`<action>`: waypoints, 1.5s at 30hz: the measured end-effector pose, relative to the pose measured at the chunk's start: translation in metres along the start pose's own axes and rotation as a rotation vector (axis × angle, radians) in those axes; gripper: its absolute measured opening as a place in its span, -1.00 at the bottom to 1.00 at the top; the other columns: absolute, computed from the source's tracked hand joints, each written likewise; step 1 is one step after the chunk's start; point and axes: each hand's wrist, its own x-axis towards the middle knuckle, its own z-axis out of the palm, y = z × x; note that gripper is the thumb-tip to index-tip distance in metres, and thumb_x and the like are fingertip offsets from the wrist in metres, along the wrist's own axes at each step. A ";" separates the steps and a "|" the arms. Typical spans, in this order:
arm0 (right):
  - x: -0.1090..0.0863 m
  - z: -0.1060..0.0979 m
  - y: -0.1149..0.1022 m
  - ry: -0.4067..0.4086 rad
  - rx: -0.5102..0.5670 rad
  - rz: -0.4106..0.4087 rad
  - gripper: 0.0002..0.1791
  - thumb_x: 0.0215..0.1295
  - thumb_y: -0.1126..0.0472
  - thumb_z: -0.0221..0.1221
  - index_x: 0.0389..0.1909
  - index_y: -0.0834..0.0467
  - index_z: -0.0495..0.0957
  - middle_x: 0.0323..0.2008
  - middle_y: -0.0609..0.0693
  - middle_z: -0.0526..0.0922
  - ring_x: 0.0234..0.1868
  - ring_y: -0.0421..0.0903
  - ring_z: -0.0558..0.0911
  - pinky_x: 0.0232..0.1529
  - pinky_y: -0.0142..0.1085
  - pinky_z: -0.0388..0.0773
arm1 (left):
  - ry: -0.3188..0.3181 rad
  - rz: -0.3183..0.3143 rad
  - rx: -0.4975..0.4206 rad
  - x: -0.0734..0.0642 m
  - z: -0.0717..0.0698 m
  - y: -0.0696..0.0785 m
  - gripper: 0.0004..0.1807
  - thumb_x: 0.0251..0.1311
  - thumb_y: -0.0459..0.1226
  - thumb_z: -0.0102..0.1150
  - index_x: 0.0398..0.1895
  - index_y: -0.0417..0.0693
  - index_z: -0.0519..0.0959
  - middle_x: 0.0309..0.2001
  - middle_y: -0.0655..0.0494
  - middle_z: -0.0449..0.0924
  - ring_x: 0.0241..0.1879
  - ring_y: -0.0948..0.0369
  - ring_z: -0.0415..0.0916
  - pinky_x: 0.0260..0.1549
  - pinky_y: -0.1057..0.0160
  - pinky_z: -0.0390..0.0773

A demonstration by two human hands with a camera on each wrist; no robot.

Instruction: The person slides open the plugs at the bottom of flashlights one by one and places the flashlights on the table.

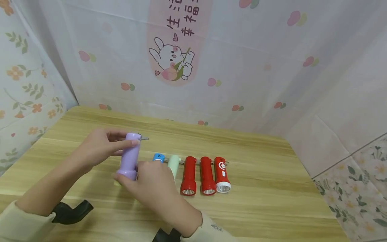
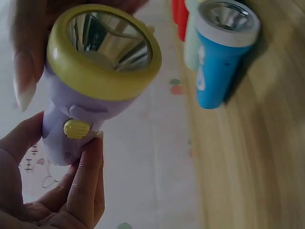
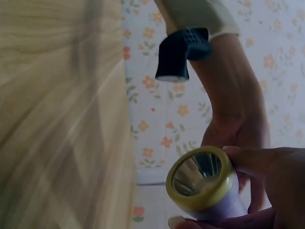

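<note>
Both hands hold a purple flashlight [image 1: 130,159] above the table's left part, its tail toward the back wall. My left hand [image 1: 101,148] grips the tail end, thumb laid across the barrel. At the wider head, the right hand [image 1: 155,181] pinches with thumb and fingers. A metal prong [image 1: 145,138] sticks out sideways by the tail. In the left wrist view the flashlight shows a yellow rim [image 2: 114,83] around its reflector and a yellow switch [image 2: 76,129] on the barrel. From the right wrist, the reflector [image 3: 196,174] faces the camera.
Right of the hands, a row of flashlights lies on the wooden table [image 1: 266,201]: blue [image 1: 158,157], pale green [image 1: 173,164], two plain red, the nearer one [image 1: 189,174] beside the other [image 1: 207,174], and a red one with a white head [image 1: 222,171]. A printed cloth [image 1: 242,67] hangs behind.
</note>
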 end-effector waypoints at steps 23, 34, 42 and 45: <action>0.004 0.042 -0.020 -0.085 -0.621 -0.010 -0.55 0.21 -0.43 0.21 -0.60 -0.19 0.64 -0.64 -0.28 0.60 -0.70 -0.27 0.43 -0.77 -0.31 0.19 | -0.079 -0.230 0.025 0.037 0.020 -0.058 -0.18 0.20 0.05 0.38 0.26 -0.47 0.45 0.19 -0.36 0.55 -0.17 0.19 0.73 -0.11 0.20 0.75; 0.005 0.046 -0.013 -0.104 -0.617 0.009 -0.55 0.21 -0.42 0.23 -0.56 -0.15 0.67 -0.60 -0.26 0.64 -0.65 -0.28 0.49 -0.73 -0.31 0.22 | -0.121 -0.246 0.104 0.049 0.031 -0.067 -0.30 0.15 0.07 0.40 0.07 -0.39 0.62 -0.06 -0.14 0.71 -0.20 0.21 0.66 -0.22 0.29 0.67; 0.003 0.047 -0.008 -0.087 -0.609 0.008 -0.52 0.22 -0.45 0.19 -0.51 -0.14 0.67 -0.64 -0.24 0.62 -0.67 -0.26 0.50 -0.76 -0.31 0.19 | -0.080 -0.150 0.275 0.050 0.038 -0.070 -0.38 0.06 0.18 0.42 -0.16 -0.23 0.76 -0.42 0.14 0.69 -0.37 0.23 0.50 -0.45 0.32 0.48; 0.002 0.049 -0.006 -0.073 -0.607 0.009 -0.52 0.22 -0.45 0.19 -0.49 -0.14 0.67 -0.61 -0.25 0.64 -0.66 -0.24 0.52 -0.76 -0.30 0.21 | -0.048 -0.107 0.352 0.050 0.042 -0.067 -0.38 0.04 0.19 0.43 -0.20 -0.22 0.78 -0.49 0.15 0.69 -0.41 0.21 0.45 -0.50 0.33 0.39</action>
